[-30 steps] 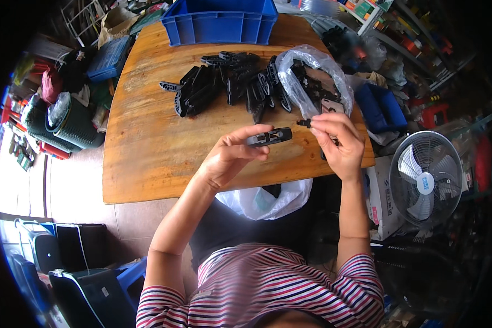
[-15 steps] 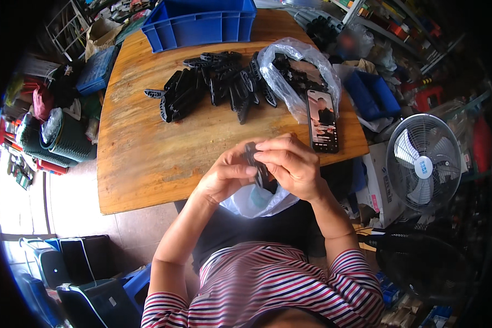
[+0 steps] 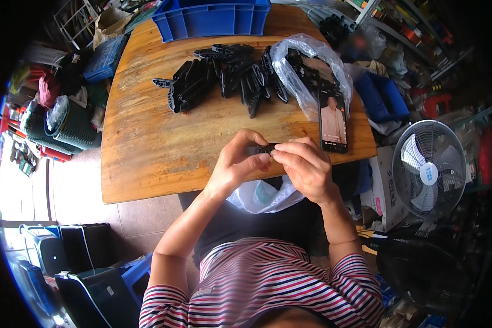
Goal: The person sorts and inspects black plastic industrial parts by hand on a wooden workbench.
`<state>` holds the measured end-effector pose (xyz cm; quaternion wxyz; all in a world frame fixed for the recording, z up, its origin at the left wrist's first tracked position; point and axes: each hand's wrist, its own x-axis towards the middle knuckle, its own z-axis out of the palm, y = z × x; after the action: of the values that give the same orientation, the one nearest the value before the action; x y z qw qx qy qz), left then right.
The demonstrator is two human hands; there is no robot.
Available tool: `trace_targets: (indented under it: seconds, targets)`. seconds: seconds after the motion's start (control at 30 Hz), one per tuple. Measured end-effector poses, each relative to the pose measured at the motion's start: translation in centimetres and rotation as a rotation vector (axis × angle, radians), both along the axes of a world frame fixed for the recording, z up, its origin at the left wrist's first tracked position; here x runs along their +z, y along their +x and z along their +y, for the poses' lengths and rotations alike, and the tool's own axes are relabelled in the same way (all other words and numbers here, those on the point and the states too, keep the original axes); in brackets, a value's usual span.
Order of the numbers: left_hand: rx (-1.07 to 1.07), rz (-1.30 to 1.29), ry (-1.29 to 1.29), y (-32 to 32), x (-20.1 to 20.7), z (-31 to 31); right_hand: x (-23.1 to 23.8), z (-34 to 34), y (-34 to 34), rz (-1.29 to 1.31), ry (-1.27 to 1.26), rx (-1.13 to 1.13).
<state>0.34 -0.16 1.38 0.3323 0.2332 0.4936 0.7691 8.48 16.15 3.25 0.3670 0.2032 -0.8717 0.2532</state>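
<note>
Between my two hands, just above the table's near edge, is a small black plastic part (image 3: 265, 148). My left hand (image 3: 239, 161) pinches one end of it between thumb and fingers. The thumb and fingertips of my right hand (image 3: 306, 167) close on its other end. Much of the part is covered by my fingers. Below the hands, a white plastic bag (image 3: 262, 198) lies at my lap with something dark in its mouth. Farther off on the wooden table (image 3: 142, 147) lies a loose pile of long black plastic pieces (image 3: 194, 85).
A clear plastic bag (image 3: 339, 79) of small black parts stands right of the pile, with a lit phone (image 3: 333, 121) beside it. At the far edge sits a blue crate (image 3: 210, 24). A fan (image 3: 429, 172) stands right of the table; another blue bin (image 3: 381, 95) is behind it.
The black part has turned from steep to nearly level between my fingers. Both hands have shifted slightly right. The whole view has moved a little, and the phone's picture differs.
</note>
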Motion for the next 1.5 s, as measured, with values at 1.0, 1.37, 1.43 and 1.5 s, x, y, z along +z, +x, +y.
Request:
trace_targets:
  seconds: [1.0, 1.37, 1.43, 1.5]
  targets:
    - [0.31, 1.529, -0.836, -10.0, -2.7, 2.2, 0.5, 4.4, 2.5, -0.794, -0.547, 0.183]
    - [-0.001, 0.556, -0.375, -11.4, -1.2, 2.2, -2.3, 19.5, -16.5, -0.719, 0.123, -0.592]
    - [-0.212, 0.002, -0.052, -10.9, -0.3, 2.7, -2.9, 21.2, -16.1, -0.673, -0.093, -0.522]
    - [-0.28, -0.147, 0.032, -10.8, -0.3, 2.7, -2.5, 19.7, -15.5, -0.551, -0.26, -0.531]
